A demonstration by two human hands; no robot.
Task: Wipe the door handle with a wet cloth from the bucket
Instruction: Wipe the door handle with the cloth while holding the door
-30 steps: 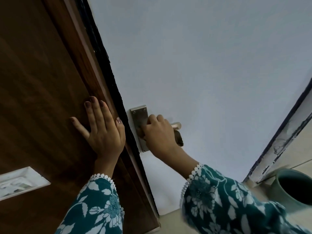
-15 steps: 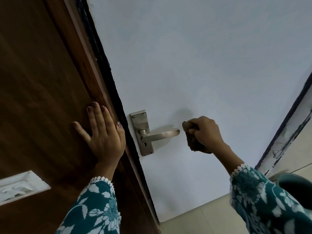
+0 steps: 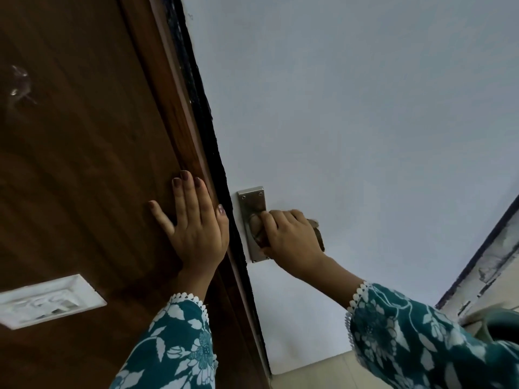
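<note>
Door handle (image 3: 254, 224) hardware sits just right of centre frame, mounted on the pale blue-grey door (image 3: 351, 122) close to its left edge; only the steel backplate shows clearly, a tall narrow strip running up and down the frame, while the lever itself, which I judge reaches rightward from the plate, is hidden under the right hand (image 3: 292, 238). That hand is closed around the lever with a dark brown cloth (image 3: 318, 234) bunched in its grip, a ragged end of the cloth poking out past the knuckles on the right side, and the knuckles press right against the backplate. So the thing to be wiped lies directly under the right hand, its long axis running left to right across the frame, and any stroke from here would have to travel rightward along that axis, away from the plate. The right forearm comes in from the lower right, wrist bent slightly upward, the teal floral sleeve (image 3: 415, 332) ending well short of the hand. The left hand (image 3: 196, 223) is open and flat, fingers spread and pointing up the frame, palm pressed on the dark wooden door frame (image 3: 84, 164) just left of the black edge strip; it holds nothing and seems only to brace. A white switch plate (image 3: 47, 300) sits at lower left, and a green bucket rim (image 3: 494, 318) peeks in at the lower right edge.
</note>
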